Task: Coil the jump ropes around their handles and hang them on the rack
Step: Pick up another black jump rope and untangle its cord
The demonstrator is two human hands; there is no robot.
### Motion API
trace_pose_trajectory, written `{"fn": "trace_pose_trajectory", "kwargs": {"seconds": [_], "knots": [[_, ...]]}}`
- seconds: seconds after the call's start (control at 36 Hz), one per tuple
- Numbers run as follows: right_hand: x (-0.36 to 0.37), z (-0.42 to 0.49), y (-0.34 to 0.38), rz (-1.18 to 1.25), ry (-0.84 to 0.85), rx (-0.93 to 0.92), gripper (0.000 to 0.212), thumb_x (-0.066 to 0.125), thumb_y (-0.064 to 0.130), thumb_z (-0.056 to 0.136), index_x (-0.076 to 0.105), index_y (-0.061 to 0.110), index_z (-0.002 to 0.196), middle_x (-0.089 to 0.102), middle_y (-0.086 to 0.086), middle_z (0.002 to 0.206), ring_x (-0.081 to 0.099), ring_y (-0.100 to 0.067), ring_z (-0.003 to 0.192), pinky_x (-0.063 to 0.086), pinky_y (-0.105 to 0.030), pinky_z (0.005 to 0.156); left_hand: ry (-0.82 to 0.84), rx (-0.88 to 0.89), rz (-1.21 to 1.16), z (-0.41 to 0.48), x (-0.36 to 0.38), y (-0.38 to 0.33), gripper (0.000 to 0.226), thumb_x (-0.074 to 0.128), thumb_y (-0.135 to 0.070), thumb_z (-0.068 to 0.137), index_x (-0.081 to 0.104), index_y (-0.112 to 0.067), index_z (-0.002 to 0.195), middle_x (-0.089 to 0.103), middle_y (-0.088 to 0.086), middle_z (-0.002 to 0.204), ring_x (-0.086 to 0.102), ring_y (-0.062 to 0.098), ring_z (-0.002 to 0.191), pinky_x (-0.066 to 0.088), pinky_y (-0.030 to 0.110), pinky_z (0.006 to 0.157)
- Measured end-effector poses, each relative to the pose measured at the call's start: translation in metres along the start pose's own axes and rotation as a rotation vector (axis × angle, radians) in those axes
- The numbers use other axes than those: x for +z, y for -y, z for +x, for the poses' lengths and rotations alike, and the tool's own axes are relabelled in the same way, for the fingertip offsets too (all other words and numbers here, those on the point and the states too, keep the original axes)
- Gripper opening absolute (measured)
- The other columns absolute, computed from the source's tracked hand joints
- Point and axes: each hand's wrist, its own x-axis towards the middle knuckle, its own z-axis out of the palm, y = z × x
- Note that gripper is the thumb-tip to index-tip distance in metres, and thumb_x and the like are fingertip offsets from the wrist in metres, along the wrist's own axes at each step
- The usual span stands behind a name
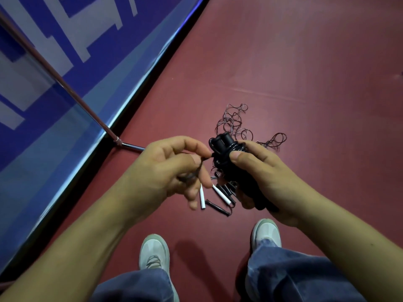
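Floor (305,62) first, since it fills most of the view: dark red sports flooring, with a faint seam running across it. Along the left edge stands a big blue panel (54,51) with white block shapes on it, and a shiny metal bar (65,83) slants down in front of it to the floor. Can't tell if that bar is part of the rack.

At the bottom of the view are baggy blue jeans (294,273) and a pair of pale sneakers (153,251) planted on the floor.

Now the hands. The right hand (261,177) is wrapped around a pair of black handles (222,140) held side by side, thumb pressed on top, with black cord (220,162) coiled around them. The left hand (172,171) is just beside it, pinching the loose bit of that cord between thumb and index finger. The rest of the fingers are loosely curled, and the cord trailing past the palm is blurry.

On the floor beyond the hands sits a tangle of thin rope (235,120). Below the hands lie two white handles (222,194) and some dark handles (218,207), close together, partly hidden.
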Motion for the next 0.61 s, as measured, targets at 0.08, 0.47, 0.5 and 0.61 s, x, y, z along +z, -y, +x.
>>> {"fn": "trace_pose_trajectory", "kwargs": {"seconds": [0.08,0.47,0.5,0.61], "knots": [[-0.002,-0.002,0.002,0.034,0.014,0.022,0.016,0.053,0.025,0.104,0.067,0.019,0.108,0.071,-0.02,0.087,0.039,-0.027,0.059,0.03,-0.031,0.052,0.166,0.016,-0.136,-0.001,-0.015,-0.002,0.056,0.055,-0.007,0.068,0.061,0.012,0.12,0.066,0.035,0.097,0.062,0.037,0.074,0.058,0.046,0.072],[0.001,-0.005,0.006,0.16,0.129,0.032,0.016,0.058,0.037,0.092,0.072,0.028,0.092,0.069,-0.021,0.087,0.043,-0.024,0.053,0.035,-0.031,0.049,-0.378,0.33,0.367,0.017,0.007,0.01,0.016,0.044,-0.015,0.104,0.06,-0.015,0.106,0.069,0.005,0.097,0.065,0.021,0.076,0.056,0.04,0.074],[0.002,-0.005,0.006,0.166,0.142,0.028,0.017,0.057,0.038,0.09,0.073,0.03,0.09,0.069,-0.021,0.086,0.044,-0.024,0.054,0.036,-0.03,0.049,-0.392,0.333,0.407,0.018,0.007,0.011,0.018,0.042,-0.009,0.106,0.058,-0.016,0.11,0.069,0.004,0.095,0.065,0.018,0.076,0.055,0.036,0.073],[0.003,-0.005,0.008,0.16,0.142,0.027,0.018,0.057,0.039,0.089,0.074,0.032,0.089,0.07,-0.018,0.086,0.045,-0.025,0.056,0.038,-0.029,0.048,-0.333,0.444,0.931,0.016,0.002,0.015,0.026,0.043,-0.016,0.102,0.059,-0.016,0.122,0.059,-0.008,0.094,0.056,0.006,0.088,0.043,0.012,0.078]]}}
